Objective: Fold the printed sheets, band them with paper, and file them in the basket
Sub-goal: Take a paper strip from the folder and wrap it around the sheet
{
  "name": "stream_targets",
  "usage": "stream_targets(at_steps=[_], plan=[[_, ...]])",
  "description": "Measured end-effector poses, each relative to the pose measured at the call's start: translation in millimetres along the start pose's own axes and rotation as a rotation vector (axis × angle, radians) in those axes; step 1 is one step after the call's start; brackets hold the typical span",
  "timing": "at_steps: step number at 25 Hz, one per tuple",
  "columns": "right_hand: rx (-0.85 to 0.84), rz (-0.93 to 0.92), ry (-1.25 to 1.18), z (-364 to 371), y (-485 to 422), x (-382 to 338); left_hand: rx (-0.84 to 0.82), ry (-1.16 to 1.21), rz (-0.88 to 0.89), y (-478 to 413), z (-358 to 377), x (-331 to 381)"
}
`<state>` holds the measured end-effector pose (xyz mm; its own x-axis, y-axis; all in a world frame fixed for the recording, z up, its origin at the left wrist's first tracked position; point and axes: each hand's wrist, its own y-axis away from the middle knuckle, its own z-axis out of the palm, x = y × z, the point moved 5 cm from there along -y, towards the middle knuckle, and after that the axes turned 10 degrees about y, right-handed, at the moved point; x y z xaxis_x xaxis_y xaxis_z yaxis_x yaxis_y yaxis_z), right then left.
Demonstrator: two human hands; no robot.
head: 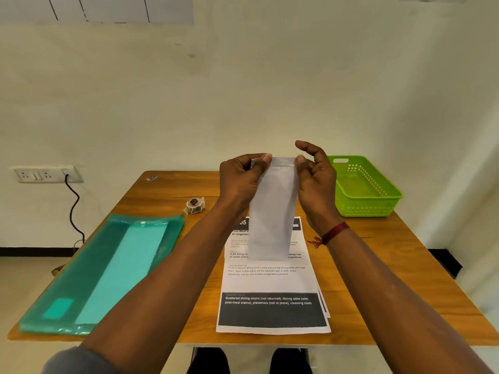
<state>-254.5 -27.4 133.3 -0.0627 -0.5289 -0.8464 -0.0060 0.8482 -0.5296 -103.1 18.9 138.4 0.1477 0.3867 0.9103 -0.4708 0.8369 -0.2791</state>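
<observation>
A folded white sheet [272, 211] hangs upright above the table, held at its top corners. My left hand [240, 179] pinches the top left corner between thumb and fingers. My right hand [314, 179] pinches the top right corner. Under the hanging sheet, a stack of printed sheets [272, 292] lies flat on the wooden table [391, 279], with black bands and text showing. A green plastic basket [364, 187] stands at the table's back right, just right of my right hand, with nothing visible inside it.
A teal plastic folder [108, 268] holding paper strips lies along the table's left side. A small roll of stickers [195, 205] sits behind the folder. A wall socket with a black cable [71, 201] is at the left. The wall rises right behind the table.
</observation>
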Motion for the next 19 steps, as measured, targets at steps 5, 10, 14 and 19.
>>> stream_targets(at_steps=[5,10,14,19], plan=[[-0.112,0.055,-0.080,-3.6,13.7,11.0,0.041,0.102,-0.046,-3.6,-7.4,-6.8],[-0.245,0.114,0.050,-8.3,32.6,40.2,0.070,0.296,-0.066,-8.5,-15.5,-9.1],[-0.332,0.157,0.132,-17.2,46.8,60.4,0.030,0.455,-0.119,-11.3,-28.3,-12.9],[-0.243,-0.050,0.401,-33.3,39.0,61.7,-0.162,0.035,-0.127,-8.2,-62.9,-21.5]])
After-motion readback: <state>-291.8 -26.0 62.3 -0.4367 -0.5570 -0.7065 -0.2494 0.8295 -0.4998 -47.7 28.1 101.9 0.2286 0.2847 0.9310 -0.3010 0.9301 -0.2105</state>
